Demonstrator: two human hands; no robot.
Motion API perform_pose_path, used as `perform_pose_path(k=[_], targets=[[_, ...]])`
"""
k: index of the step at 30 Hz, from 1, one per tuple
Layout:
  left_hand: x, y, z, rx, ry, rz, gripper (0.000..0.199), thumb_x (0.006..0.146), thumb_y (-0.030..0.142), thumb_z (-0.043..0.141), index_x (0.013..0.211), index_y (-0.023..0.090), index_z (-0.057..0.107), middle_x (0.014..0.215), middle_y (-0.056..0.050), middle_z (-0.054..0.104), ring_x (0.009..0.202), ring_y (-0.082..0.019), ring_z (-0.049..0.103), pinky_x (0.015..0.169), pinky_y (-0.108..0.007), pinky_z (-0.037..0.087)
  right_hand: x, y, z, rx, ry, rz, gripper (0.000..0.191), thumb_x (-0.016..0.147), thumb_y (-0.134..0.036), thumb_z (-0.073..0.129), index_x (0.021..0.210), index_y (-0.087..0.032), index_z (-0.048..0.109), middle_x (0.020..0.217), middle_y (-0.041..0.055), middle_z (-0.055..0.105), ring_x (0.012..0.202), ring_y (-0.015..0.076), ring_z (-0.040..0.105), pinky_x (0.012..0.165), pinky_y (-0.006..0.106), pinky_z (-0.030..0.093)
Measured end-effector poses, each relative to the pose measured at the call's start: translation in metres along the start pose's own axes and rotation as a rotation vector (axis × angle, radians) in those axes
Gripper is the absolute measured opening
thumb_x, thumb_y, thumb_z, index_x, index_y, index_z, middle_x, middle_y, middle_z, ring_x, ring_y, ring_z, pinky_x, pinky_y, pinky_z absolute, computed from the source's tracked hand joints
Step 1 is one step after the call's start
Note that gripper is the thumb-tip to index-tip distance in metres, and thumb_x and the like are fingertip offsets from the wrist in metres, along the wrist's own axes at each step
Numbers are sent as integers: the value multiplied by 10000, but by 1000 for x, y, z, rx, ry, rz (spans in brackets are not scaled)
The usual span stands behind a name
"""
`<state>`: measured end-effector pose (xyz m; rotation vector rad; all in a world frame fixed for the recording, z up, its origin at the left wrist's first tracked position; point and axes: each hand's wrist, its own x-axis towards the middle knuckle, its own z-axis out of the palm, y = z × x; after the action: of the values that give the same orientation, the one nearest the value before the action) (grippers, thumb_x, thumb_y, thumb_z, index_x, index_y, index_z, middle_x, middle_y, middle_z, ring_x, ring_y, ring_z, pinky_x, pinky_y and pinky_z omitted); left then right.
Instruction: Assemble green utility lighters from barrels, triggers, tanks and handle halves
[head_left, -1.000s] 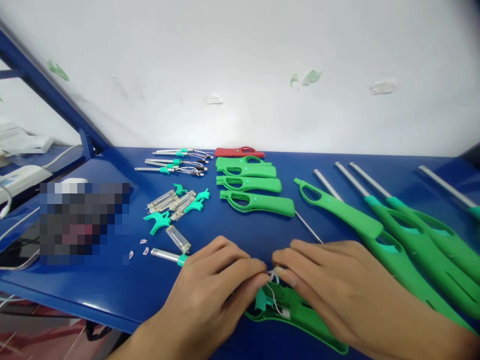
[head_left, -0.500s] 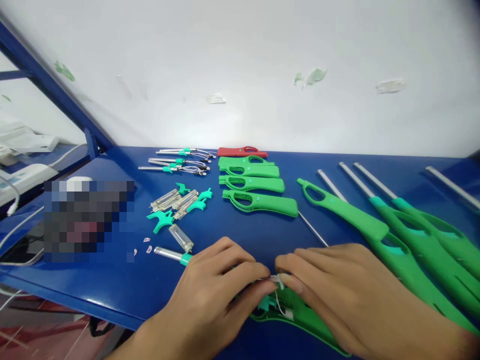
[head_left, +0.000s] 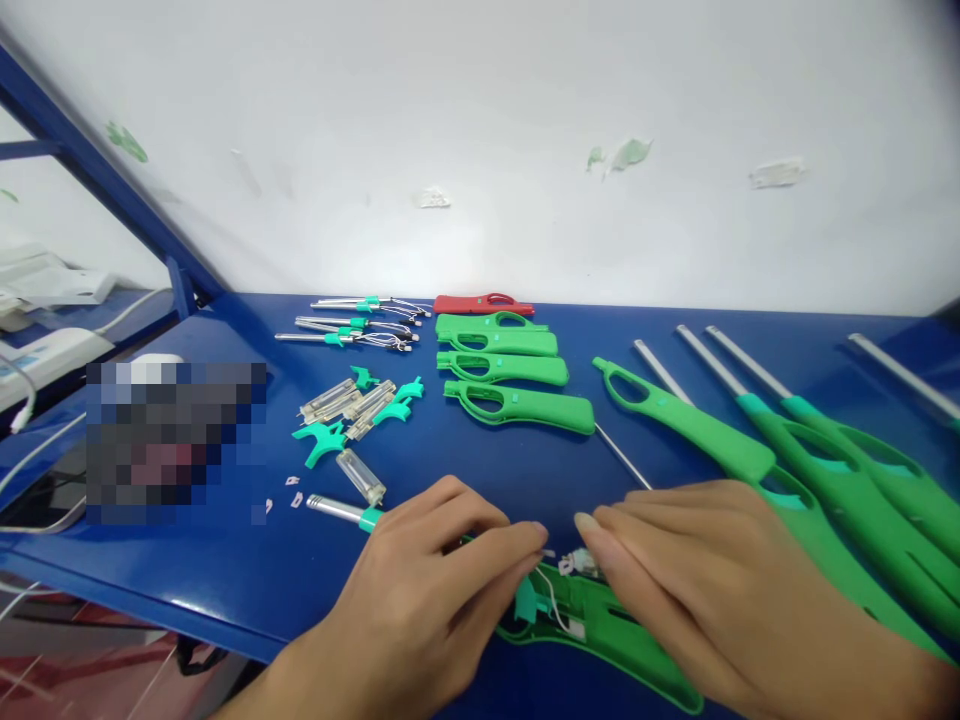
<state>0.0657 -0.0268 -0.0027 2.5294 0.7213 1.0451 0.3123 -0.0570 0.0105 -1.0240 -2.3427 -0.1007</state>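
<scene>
As Your Left Hand (head_left: 427, 590) and Right Hand (head_left: 690, 570) Face Each Other, a Green Shell (head_left: 619, 630) Lies Hollow Side Up Between Them

Seen from the head camera, your left hand pinches a thin pale piece (head_left: 549, 553) between thumb and forefinger; it is too small to identify. Your right hand has its fingers curled round a clear part (head_left: 587, 565), largely hidden by the palm, with a small white clip (head_left: 565, 566) at its left end. Your fingertips are apart, with a narrow gap between them.

The green shell is at the near middle of the blue table (head_left: 480, 465), slanting nearer toward the right. In it you have a teal trigger (head_left: 527, 600), a white wire (head_left: 556, 600) and a white block (head_left: 576, 629). A metal tube (head_left: 336, 508) with a teal collar (head_left: 369, 519) points out to the left of your left hand, which hides its other end.

Farther left lie loose white clips (head_left: 292, 481), clear tanks (head_left: 360, 475) and teal levers (head_left: 322, 440), some of them touching. Beyond these, wired metal rods (head_left: 311, 338) lie at the far side. To their right you have a row of green handles (head_left: 525, 408), with a red handle (head_left: 484, 304) farthest, by the wall (head_left: 510, 240). A thin rod (head_left: 622, 455) slants toward your right hand. On the right lie green lighters (head_left: 832, 465) with metal tubes; a separate green half (head_left: 690, 425) overlaps the leftmost one.
</scene>
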Motion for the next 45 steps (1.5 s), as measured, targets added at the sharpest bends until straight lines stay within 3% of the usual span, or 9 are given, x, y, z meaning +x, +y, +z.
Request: perform_pose_path(k=[3,10,27,33,45], targets=[[0,0,0,-2,-8,23,214,1085,58,640,1229,155,766,965,-33,754,853,-147,655,760,-272,572,-1,0,1,-1,1,5,465,1200,-163,384,770,-225,550,648,-64,535,536,114,503,560,334,334],[0,0,-1,6,-6,31,212,1084,52,643,1227,154,760,950,-28,746,843,-144,648,748,-278,563,-4,-2,2,-9,-26,23,526,1235,-193,299,850,-226,656,688,-66,619,585,117,613,619,353,378],[-2,1,-1,26,-50,51,192,1075,41,626,1183,141,749,942,-33,728,817,-150,623,718,-285,546,-3,-2,3,-22,-57,-3,522,1231,-196,315,795,-238,598,671,-62,593,546,135,567,594,374,347],[-3,2,-3,46,-64,80,211,1090,41,586,1188,128,752,937,-38,729,807,-154,622,721,-301,546,-2,-4,3,-37,-56,6,604,1245,-206,259,846,-224,712,701,-48,665,593,133,654,599,401,363],[-1,3,-1,99,-42,104,183,1115,87,602,1185,134,764,931,-22,756,860,-156,683,825,-309,598,-3,-5,4,-31,-65,-17,553,1236,-196,282,804,-241,625,659,-69,589,533,139,563,594,392,334]])
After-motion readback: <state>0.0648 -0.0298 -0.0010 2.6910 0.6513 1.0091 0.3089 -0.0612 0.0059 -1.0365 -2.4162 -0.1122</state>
